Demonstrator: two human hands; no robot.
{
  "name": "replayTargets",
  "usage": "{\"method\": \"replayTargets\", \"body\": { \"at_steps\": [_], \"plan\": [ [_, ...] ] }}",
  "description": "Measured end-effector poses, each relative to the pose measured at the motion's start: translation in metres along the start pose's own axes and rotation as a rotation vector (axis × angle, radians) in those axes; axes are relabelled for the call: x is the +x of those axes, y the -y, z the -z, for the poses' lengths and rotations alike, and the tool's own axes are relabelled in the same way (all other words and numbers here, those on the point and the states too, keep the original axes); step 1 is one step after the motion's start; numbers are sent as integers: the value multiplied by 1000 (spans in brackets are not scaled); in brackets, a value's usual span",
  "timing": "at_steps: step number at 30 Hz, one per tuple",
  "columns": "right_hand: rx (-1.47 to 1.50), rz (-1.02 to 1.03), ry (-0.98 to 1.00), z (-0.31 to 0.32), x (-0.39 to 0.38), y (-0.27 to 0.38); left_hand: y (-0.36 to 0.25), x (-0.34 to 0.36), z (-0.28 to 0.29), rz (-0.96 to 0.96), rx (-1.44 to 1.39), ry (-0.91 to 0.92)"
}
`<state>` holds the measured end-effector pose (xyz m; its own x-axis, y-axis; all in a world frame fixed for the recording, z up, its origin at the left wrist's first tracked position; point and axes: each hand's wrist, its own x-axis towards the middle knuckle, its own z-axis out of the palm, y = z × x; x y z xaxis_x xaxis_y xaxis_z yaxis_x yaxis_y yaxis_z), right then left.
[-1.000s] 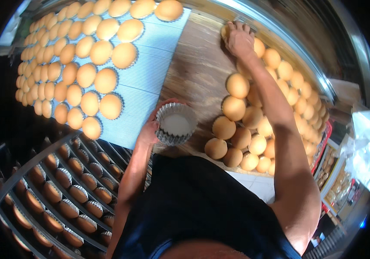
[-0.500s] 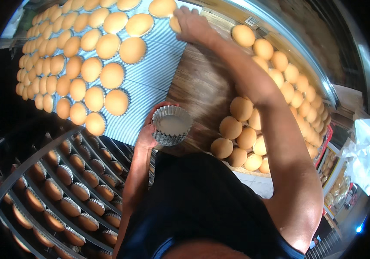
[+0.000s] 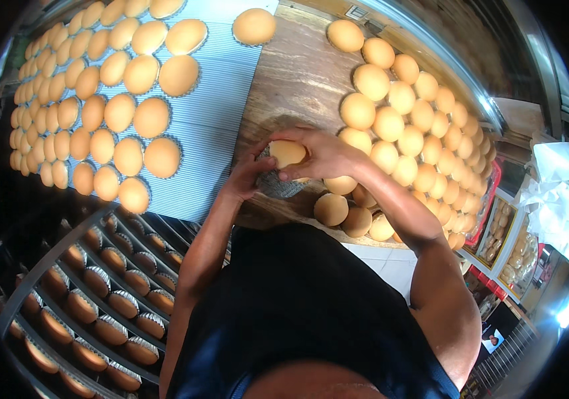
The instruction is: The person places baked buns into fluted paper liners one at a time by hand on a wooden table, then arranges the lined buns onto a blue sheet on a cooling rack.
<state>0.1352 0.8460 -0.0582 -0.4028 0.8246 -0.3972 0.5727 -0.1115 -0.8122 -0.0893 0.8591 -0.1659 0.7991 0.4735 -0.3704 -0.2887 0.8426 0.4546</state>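
Observation:
My left hand (image 3: 246, 174) is wrapped round a stack of silvery fluted tins (image 3: 282, 187) just in front of my body. Over the stack's mouth, my right hand (image 3: 326, 154) grips a round golden bun (image 3: 288, 153), with its fingers curled along the bun's far side and the thumb nearer me. Both thumbs press close to the bun. Whether a tin is still around the bun's base is hidden by my fingers. To the left, a ridged pale-blue sheet (image 3: 215, 126) bears rows of similar buns in fluted tins.
Piled buns (image 3: 391, 124) without visible tins lie on the right of the brown wooden table (image 3: 291, 73). At lower left stands a dark rack (image 3: 65, 249) with many more tinned buns. A crumpled white plastic bag (image 3: 554, 199) hangs at far right.
My right hand has come back from the sheet's far edge with a bun and now meets my left hand at the tins. The view has shifted slightly.

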Motion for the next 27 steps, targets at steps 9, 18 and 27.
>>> {"method": "replayTargets", "body": {
  "at_steps": [9, 18, 27],
  "plan": [
    [-434, -183, -632, 73, 40, -69, 5, 16, 3, -112, -62, -66],
    [-769, 111, -580, 115, 161, -35, -14, -33, -14, -305, -16, -15],
    [-551, 147, -374, 95, 190, -7, -7, -73, -15, -369, 150, -63]
  ]
}}
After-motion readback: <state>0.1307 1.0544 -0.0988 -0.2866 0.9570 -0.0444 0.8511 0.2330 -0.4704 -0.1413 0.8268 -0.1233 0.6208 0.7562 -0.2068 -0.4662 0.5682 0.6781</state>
